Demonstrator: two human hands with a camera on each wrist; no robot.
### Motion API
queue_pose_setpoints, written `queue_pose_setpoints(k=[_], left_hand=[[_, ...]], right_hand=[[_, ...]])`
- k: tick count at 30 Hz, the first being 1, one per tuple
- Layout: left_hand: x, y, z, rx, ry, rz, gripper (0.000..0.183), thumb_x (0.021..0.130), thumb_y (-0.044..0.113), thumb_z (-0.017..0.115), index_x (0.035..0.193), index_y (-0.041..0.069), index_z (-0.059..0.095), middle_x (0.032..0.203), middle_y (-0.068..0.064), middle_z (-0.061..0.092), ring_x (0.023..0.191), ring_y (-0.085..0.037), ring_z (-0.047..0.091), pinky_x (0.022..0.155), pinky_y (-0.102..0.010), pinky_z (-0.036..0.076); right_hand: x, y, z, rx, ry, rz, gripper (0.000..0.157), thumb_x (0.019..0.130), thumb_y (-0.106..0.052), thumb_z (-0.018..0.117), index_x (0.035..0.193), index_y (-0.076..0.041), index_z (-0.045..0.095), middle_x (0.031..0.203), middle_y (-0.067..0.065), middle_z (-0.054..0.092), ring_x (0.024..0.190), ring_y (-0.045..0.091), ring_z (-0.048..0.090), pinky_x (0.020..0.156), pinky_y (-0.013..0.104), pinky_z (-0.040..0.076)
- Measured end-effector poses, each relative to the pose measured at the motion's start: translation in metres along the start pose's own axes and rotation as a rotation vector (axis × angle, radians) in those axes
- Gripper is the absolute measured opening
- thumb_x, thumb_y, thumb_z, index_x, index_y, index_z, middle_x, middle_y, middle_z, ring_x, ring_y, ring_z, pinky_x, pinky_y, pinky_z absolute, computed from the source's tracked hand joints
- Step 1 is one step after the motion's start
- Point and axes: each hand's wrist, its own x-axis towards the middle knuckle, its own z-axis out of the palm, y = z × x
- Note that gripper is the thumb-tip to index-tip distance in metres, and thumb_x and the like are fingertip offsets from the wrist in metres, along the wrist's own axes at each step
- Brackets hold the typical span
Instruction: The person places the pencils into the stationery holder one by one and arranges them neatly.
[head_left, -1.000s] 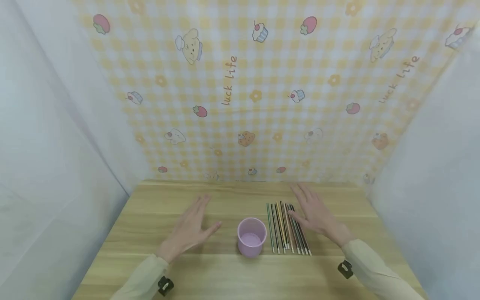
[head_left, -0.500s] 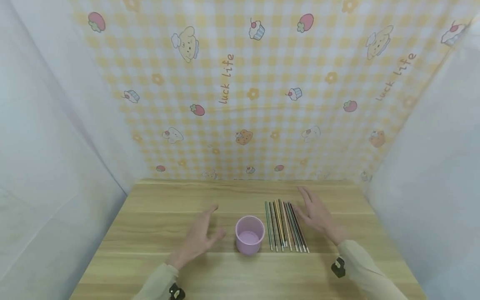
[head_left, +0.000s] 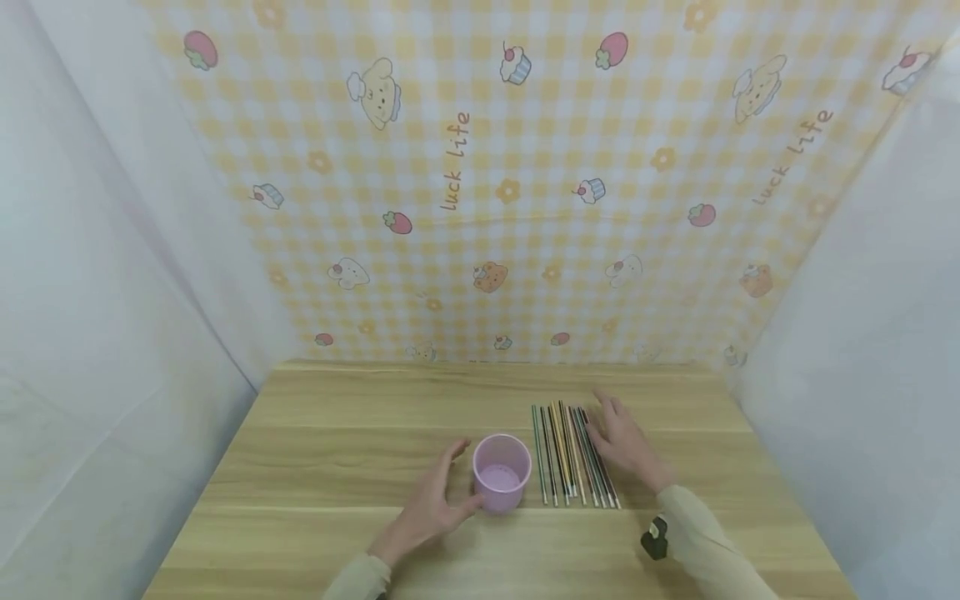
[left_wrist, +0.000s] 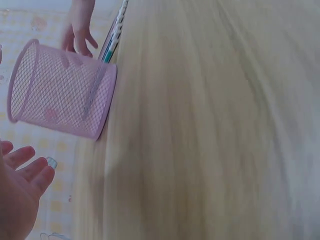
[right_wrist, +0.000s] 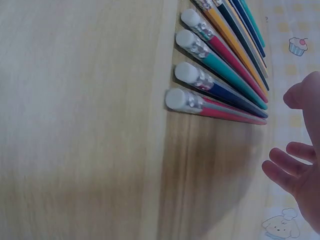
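A pink mesh pen holder (head_left: pixel 501 502) stands upright on the table. Its open top faces the head camera, and I see nothing inside it. My left hand (head_left: pixel 427 510) is at its left side, fingers spread and slightly bent, thumb close to the front wall. In the left wrist view the fingers (left_wrist: pixel 32 172) are apart from the mesh wall (left_wrist: pixel 60 90). Several pencils (head_left: pixel 564 462) lie side by side to the right of the holder. White erasers (right_wrist: pixel 176 99) point towards me. My right hand (head_left: pixel 628 446) hovers at the row's right edge with loosely bent fingers, holding nothing.
The wooden table (head_left: pixel 315 467) carries the holder and pencils. A yellow checked cloth (head_left: pixel 510 250) with cartoon prints hangs behind its back edge. Pale walls (head_left: pixel 112 292) stand at both sides. A black wrist device (head_left: pixel 655 538) sits at the right sleeve.
My left hand has moved right, up to the pen holder. My right hand has shifted slightly towards me beside the pencils. The holder and pencils stay in place.
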Motion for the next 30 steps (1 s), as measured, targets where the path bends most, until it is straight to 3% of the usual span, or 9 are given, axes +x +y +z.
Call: queue_pose_setpoints(k=[7, 14, 24, 30], left_hand=[[0.008, 0.008, 0.019, -0.116, 0.026, 0.015, 0.100, 0.080, 0.038, 0.084, 0.155, -0.001, 0.029, 0.154, -0.017, 0.046, 0.140, -0.035, 0.048, 0.115, -0.058, 0.040], [0.013, 0.015, 0.030, -0.178, 0.074, 0.021, 0.100, 0.079, 0.032, 0.085, 0.153, -0.005, 0.030, 0.145, -0.017, 0.053, 0.129, -0.035, 0.057, 0.109, -0.059, 0.046], [0.017, 0.017, 0.034, -0.193, 0.077, -0.059, 0.096, 0.081, 0.033, 0.083, 0.154, -0.002, 0.031, 0.143, -0.020, 0.054, 0.125, -0.038, 0.058, 0.102, -0.060, 0.051], [0.023, 0.017, 0.033, -0.187, 0.070, -0.121, 0.097, 0.084, 0.038, 0.082, 0.157, 0.003, 0.027, 0.146, -0.020, 0.051, 0.128, -0.041, 0.055, 0.105, -0.061, 0.048]], right_hand=[[0.000, 0.003, 0.005, 0.063, 0.020, 0.091, 0.068, 0.094, -0.007, 0.067, 0.149, 0.012, 0.032, 0.137, 0.038, 0.048, 0.122, 0.051, 0.053, 0.102, 0.065, 0.048], [0.004, 0.002, 0.013, 0.054, 0.006, 0.150, 0.062, 0.089, -0.002, 0.067, 0.142, 0.014, 0.039, 0.125, 0.032, 0.054, 0.104, 0.038, 0.058, 0.091, 0.055, 0.055], [0.009, 0.001, 0.017, 0.095, -0.060, 0.269, 0.058, 0.084, 0.004, 0.065, 0.138, 0.012, 0.043, 0.110, 0.023, 0.056, 0.093, 0.031, 0.057, 0.082, 0.046, 0.058], [0.011, -0.001, 0.018, 0.109, -0.075, 0.339, 0.054, 0.082, 0.005, 0.065, 0.132, 0.015, 0.046, 0.111, 0.026, 0.058, 0.093, 0.032, 0.059, 0.083, 0.046, 0.059]])
